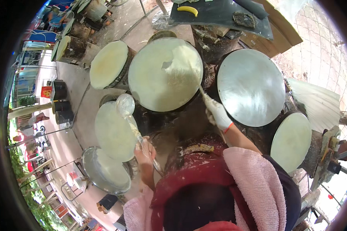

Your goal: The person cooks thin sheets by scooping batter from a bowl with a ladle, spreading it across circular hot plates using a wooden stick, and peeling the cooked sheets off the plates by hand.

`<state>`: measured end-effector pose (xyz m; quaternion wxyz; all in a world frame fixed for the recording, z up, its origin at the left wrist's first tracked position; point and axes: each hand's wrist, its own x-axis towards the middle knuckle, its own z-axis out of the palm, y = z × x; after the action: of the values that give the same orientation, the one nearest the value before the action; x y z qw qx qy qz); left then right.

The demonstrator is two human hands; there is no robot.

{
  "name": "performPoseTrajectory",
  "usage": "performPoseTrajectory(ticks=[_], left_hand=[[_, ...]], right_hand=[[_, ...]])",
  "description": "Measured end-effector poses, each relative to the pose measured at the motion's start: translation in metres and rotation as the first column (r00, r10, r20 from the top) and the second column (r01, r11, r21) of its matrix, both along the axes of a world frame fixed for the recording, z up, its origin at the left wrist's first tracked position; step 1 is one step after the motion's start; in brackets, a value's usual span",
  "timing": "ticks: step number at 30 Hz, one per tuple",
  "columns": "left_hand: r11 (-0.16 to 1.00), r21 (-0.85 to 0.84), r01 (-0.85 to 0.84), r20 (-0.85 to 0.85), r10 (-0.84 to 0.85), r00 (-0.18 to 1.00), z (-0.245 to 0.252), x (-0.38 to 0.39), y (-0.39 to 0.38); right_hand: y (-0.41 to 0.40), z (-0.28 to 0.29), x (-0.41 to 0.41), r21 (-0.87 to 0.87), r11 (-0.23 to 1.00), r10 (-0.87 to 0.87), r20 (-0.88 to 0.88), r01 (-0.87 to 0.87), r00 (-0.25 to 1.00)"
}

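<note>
My left hand, bare, grips the handle of a batter-smeared metal ladle, its bowl raised over the left griddle. My right hand, in a white glove, holds a thin wooden stick whose far end reaches over the middle griddle. Pale batter coats that round griddle, with a dark gap and a wetter, streaked patch near the top. To its right a bare, shiny griddle stands beside my gloved hand. A metal basin holding pale batter is at lower left.
Pale sheets cover the upper left griddle, the left griddle and the lower right griddle. A black board beyond carries a banana and a dark, crusted pad. Wire mesh runs along the right.
</note>
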<state>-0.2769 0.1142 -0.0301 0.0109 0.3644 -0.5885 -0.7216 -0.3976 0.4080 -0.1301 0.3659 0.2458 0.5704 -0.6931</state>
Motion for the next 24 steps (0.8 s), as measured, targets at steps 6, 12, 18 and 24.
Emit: performPoseTrajectory(ticks=[6,12,18,24], left_hand=[[0.994,-0.033,0.1,-0.051,-0.102,0.994,0.002,-0.015,0.028],[0.979,-0.134,0.155,-0.005,-0.157,0.988,0.003,-0.039,0.02],[0.907,-0.06,0.417,-0.095,-0.421,0.902,-0.029,-0.176,-0.022],[0.75,-0.041,0.66,-0.072,-0.661,0.747,-0.062,-0.258,-0.028]], right_hand=[[0.026,-0.002,-0.033,0.098,0.981,-0.144,-0.227,0.169,0.963],[0.029,0.024,-0.034,0.043,0.982,0.188,-0.066,-0.185,0.98],[0.029,0.051,-0.045,0.407,0.87,0.348,-0.109,-0.278,0.931],[0.015,0.005,0.037,0.302,0.937,-0.038,-0.41,0.175,0.911]])
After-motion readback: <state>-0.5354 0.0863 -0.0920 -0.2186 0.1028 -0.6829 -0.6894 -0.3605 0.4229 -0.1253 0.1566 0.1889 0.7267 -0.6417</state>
